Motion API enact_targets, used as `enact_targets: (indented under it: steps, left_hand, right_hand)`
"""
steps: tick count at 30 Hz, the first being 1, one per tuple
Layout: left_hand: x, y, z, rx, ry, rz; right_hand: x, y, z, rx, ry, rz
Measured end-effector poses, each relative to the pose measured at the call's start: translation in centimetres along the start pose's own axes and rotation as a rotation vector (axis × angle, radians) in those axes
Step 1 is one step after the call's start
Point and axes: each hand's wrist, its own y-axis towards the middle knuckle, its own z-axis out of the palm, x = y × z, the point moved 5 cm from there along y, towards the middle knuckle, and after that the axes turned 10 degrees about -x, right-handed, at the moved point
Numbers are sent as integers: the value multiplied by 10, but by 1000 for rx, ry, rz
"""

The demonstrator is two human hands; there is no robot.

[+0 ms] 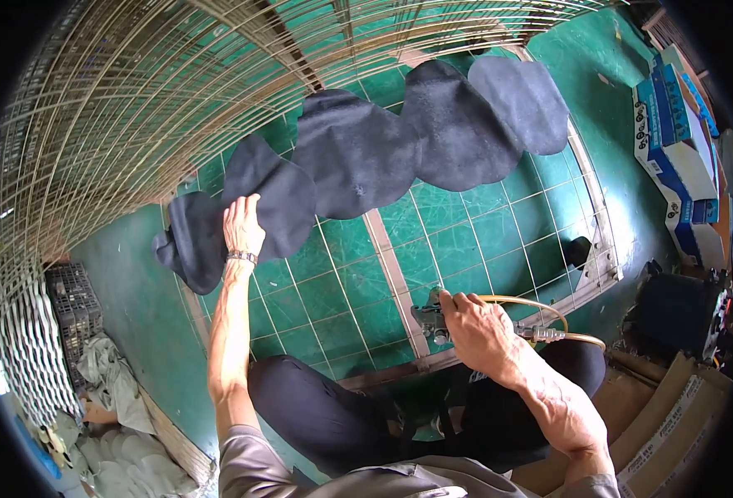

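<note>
Beyond the grey shirt [420,483], with the right hand [481,336] gripping the hosed metal tool [428,316], the left hand [244,228], fingers outstretched, should lightly flatten the dark sheet [282,203] on the wire rack [387,259].

We are counting one left hand [244,228], one metal wristband [242,256], one right hand [481,334] and one spray gun [430,315] mid-frame, at least five dark sheets [354,158] across the upper middle, one black crate [74,300] at left.

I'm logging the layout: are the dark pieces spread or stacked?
Spread: the dark pieces lie in a row across the wire rack, only partly overlapping.
</note>
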Motion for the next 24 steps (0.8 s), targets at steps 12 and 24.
enact_targets:
  steps: [12,24]
  left_hand:
    - [-75,-31,-80,93,-430,-203]
    - [-93,-255,-375,1071,-562,-236]
  right_hand:
    - [10,-41,-44,-65,109,203]
    - [155,-344,-303,-565,427,673]
